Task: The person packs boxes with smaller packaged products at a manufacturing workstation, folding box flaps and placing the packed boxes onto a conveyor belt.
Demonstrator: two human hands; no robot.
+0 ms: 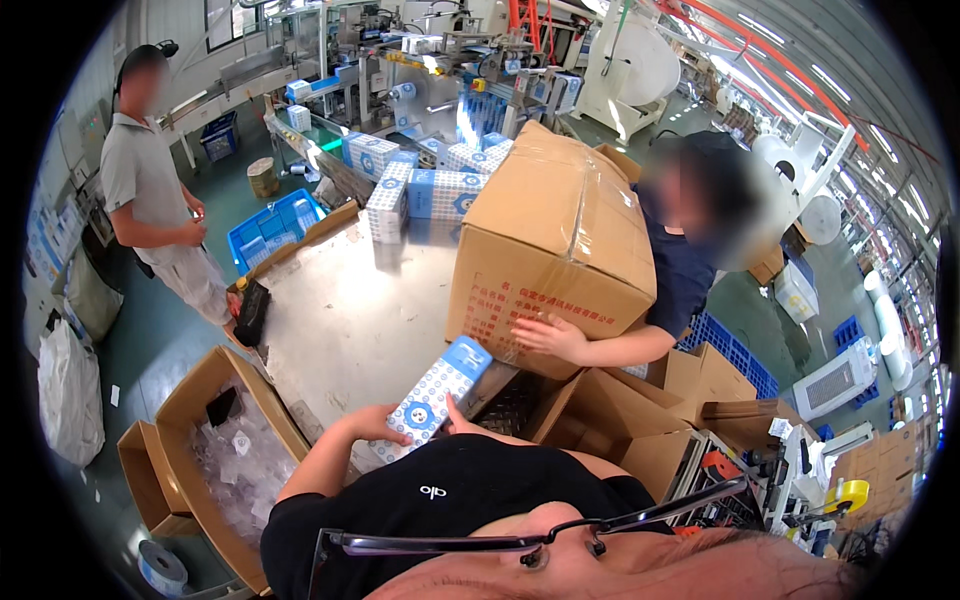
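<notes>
Both my hands had hold of one blue-and-white pack (pixel 436 398), which I held tilted over the near edge of the table, in front of my chest. My left hand (pixel 378 424) was curled around its lower left side, fingers bent onto the front; my right hand (pixel 457 418) was against the lower right side, fingers close along the edge, though part of it was hidden and I cannot tell how tightly it was closed.

Near on my left stood an open carton (pixel 180 425) filled with crumpled clear plastic (pixel 240 450); near on my right was another open carton (pixel 605 410). Beyond the pack spread the pale table (pixel 325 300), a black object (pixel 252 312) at its left edge. On the right, a large taped carton (pixel 555 230) rose past the pack, with a co-worker's hand (pixel 552 338) spread flat against its near face.

Farther off, more blue-and-white packs (pixel 437 193) were gathered at the table's far end. Far left, a blue crate (pixel 250 235) held similar packs, and a person in a pale shirt (pixel 140 170) stood beyond it.
</notes>
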